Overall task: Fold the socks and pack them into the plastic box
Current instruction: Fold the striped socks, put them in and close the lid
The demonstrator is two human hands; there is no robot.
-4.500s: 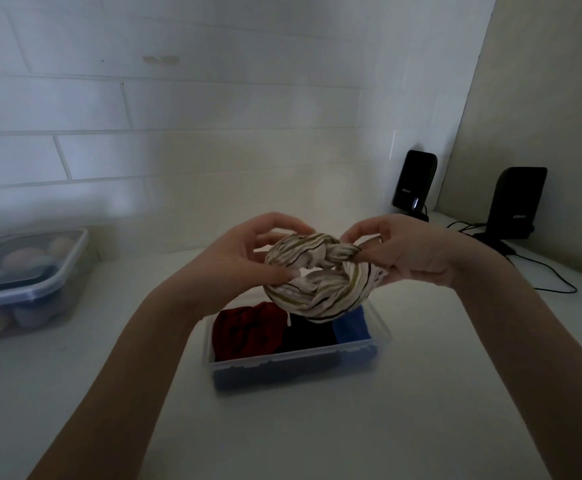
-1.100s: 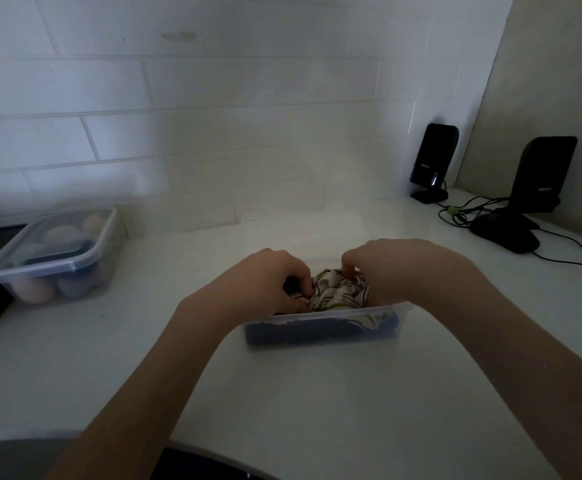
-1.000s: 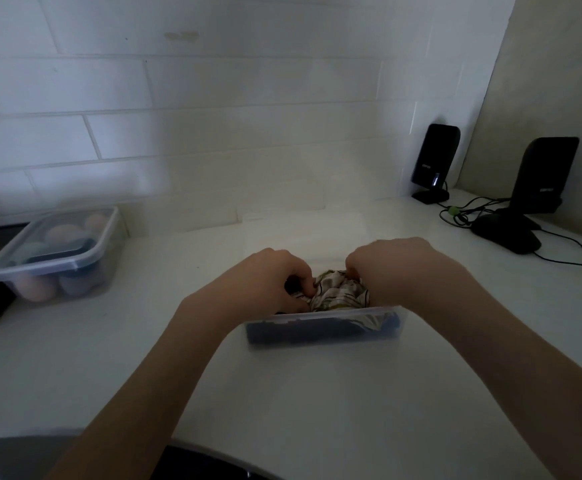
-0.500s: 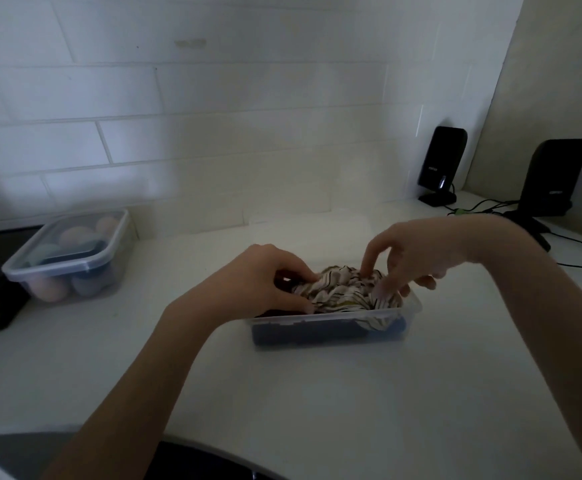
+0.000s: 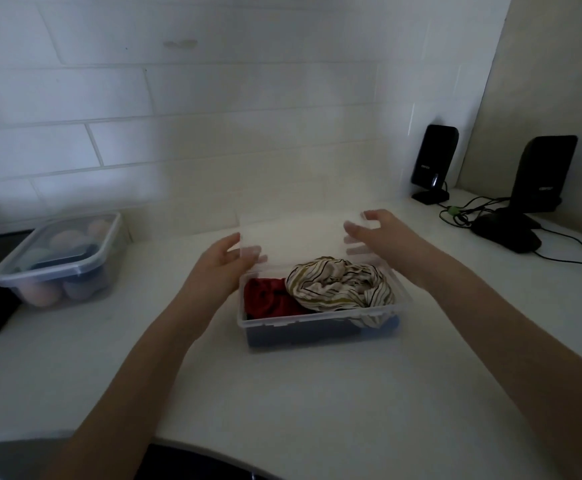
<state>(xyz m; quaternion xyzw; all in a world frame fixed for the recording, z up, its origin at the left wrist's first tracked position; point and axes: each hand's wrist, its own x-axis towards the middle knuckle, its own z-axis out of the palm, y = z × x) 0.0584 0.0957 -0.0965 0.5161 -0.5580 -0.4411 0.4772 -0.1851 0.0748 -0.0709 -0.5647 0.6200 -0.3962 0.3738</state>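
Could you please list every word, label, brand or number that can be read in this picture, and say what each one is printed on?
No text can be read here.
Left black upright speaker: a small pale logo, too small and blurred to read.
Right black upright speaker: a small pale logo, too blurred to read.
Clear plastic box holding socks, its translucent lid and the closed clear plastic container: no lettering visible.
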